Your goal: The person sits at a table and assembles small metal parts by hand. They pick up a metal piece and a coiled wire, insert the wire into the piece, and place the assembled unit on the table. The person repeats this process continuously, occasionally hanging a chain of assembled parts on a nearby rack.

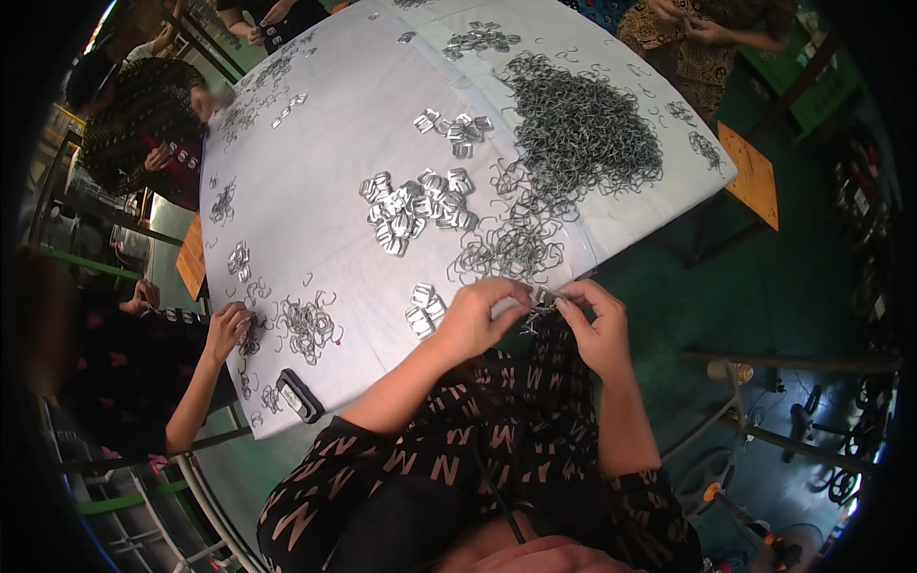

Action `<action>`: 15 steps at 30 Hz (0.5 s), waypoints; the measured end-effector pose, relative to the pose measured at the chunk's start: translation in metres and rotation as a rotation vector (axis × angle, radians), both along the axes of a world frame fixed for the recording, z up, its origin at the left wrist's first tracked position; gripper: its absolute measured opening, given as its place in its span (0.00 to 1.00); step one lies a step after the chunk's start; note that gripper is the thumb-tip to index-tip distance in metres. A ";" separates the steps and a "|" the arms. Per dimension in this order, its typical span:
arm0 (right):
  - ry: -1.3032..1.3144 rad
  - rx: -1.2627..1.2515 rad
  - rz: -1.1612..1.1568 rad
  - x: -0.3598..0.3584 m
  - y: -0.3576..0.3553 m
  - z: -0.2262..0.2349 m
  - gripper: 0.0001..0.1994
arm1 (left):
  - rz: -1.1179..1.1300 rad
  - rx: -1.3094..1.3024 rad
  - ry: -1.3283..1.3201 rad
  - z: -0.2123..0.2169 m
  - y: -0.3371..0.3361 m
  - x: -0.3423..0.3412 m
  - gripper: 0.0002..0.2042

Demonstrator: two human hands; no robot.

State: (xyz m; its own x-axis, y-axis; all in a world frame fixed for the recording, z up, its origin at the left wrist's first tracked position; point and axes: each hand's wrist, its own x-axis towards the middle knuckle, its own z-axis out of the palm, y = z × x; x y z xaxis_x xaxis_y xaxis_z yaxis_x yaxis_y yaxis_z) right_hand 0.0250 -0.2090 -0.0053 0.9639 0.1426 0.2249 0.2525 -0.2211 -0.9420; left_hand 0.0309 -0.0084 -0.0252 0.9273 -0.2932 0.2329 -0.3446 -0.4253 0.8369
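At the table's near edge, my left hand [478, 320] and my right hand [600, 329] face each other, fingertips pinched. Between them is a small silver metal piece [543, 298]; its exact shape is partly hidden by the fingers. Bent wire rings [511, 250] lie loose just beyond my hands. To the left of my left hand sits a small group of flat, slotted silver buckles [423, 307]. Farther in, a larger heap of the same buckles [411, 212] rests on the white tabletop [315, 191].
A big pile of wire rings [583, 124] covers the far right of the table. At the left edge lie more rings [310, 325] and a black oblong case [299, 395]. A co-worker's hand [227, 328] reaches in there. Other people work around the table; wooden stools [750, 177] stand beside it.
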 end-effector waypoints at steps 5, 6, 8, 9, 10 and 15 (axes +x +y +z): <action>-0.014 0.009 -0.039 -0.003 -0.011 0.003 0.03 | 0.205 0.268 -0.268 -0.023 0.032 0.063 0.05; -0.008 -0.006 -0.045 -0.003 -0.013 0.004 0.03 | 0.214 0.293 -0.257 -0.030 0.038 0.075 0.05; -0.014 -0.005 -0.059 -0.003 -0.015 0.003 0.03 | 0.227 0.365 -0.280 -0.036 0.040 0.092 0.05; -0.014 -0.003 -0.065 -0.004 -0.015 0.003 0.03 | 0.234 0.404 -0.288 -0.037 0.041 0.099 0.05; -0.018 -0.004 -0.068 -0.004 -0.015 0.003 0.03 | 0.239 0.432 -0.335 -0.040 0.038 0.106 0.05; 0.000 -0.037 -0.079 -0.006 -0.018 0.005 0.03 | 0.144 0.838 -0.389 -0.047 0.017 0.136 0.04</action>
State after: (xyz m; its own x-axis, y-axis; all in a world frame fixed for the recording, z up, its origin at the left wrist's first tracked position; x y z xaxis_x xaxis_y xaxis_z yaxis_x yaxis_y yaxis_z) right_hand 0.0191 -0.2272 -0.0002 0.9725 0.0746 0.2207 0.2328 -0.2745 -0.9330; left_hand 0.1670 0.0089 -0.0725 0.8689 -0.3945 0.2989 -0.4334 -0.8981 0.0747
